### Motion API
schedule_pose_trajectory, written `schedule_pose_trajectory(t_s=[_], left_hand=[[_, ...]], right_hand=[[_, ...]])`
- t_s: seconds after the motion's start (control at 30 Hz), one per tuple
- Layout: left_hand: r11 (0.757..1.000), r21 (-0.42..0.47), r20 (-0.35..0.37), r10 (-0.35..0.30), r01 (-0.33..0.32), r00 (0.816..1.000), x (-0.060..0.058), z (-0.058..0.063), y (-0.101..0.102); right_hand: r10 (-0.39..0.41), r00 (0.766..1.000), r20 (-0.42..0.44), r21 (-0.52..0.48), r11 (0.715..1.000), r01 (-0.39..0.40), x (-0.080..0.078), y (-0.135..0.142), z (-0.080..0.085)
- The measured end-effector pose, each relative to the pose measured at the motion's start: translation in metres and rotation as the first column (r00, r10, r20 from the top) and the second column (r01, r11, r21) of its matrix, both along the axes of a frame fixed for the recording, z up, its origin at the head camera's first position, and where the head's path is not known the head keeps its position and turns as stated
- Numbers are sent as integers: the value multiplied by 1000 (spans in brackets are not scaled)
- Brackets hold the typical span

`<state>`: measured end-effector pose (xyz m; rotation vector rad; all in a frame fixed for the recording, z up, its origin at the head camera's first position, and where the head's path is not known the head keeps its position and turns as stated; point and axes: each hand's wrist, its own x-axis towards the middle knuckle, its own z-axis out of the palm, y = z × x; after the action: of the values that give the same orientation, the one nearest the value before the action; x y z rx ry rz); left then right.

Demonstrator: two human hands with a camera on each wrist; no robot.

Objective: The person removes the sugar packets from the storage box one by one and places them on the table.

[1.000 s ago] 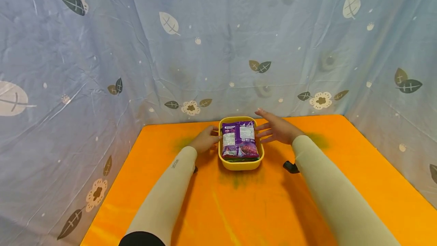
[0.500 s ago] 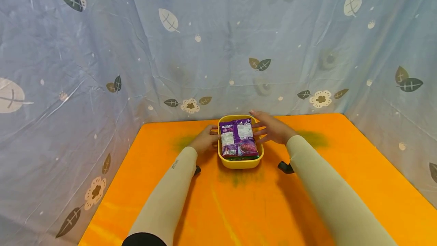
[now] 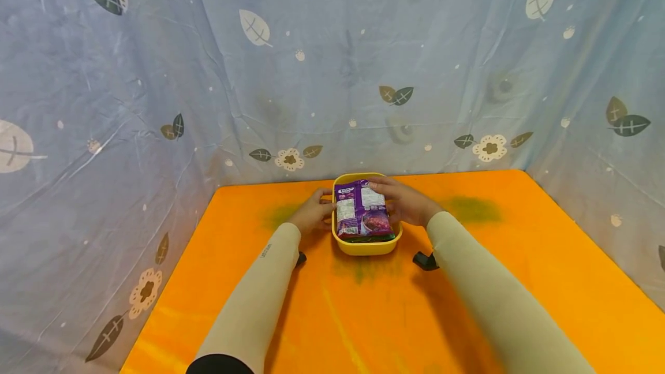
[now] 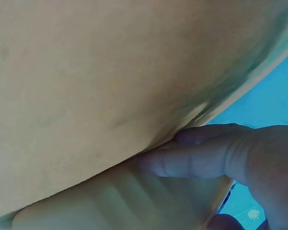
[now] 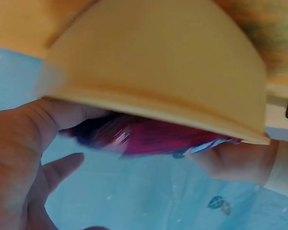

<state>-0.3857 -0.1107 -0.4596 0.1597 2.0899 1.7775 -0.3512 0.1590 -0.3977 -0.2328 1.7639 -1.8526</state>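
Observation:
A yellow plastic basket (image 3: 368, 248) stands at the back of the table. A purple food packet (image 3: 361, 210) with white label panels lies in it, over a green packet edge (image 3: 370, 239). My left hand (image 3: 310, 212) rests its extended fingers (image 4: 182, 160) against the basket's left outer wall. My right hand (image 3: 407, 199) reaches over the right rim, its thumb above the packet's upper right part. In the right wrist view one finger (image 5: 69, 112) passes inside the rim beside the packet, while other fingers stand spread apart. The fingertips inside are partly hidden.
The orange table (image 3: 358, 316) has greenish stains. A blue patterned curtain (image 3: 332, 103) rises right behind the basket and along both sides. Black straps (image 3: 426, 261) show under the wrists.
My right hand has moved left and inward, from beside the basket to over its rim and the packet's right side. The left hand has stayed at the left wall.

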Motion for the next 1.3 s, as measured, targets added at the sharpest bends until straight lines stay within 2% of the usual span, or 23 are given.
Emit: schedule_pose_trajectory(t_s=[0.3,0.43,0.7,1.07,1.3], left_hand=[[1000,-21,14,5,-5,1000,1,3,1],[1000,-22,16,1,-1,1000,-1,4,-2],[1000,-5,9,-3,3,1000,4,5,-2],[999,-7,36,-32,33,999,-3,-3,-3],[999,-28,32,-20,21,999,1,-1,0]], right_hand=[[-68,995,73,-10,998,69,3,-24,-16],[-75,996,57,2,997,75,3,-26,-18],[-92,995,28,60,994,90,3,-27,-18],[-109,994,-8,55,992,109,6,-24,-21],[-135,990,-28,59,989,137,7,-22,-20]])
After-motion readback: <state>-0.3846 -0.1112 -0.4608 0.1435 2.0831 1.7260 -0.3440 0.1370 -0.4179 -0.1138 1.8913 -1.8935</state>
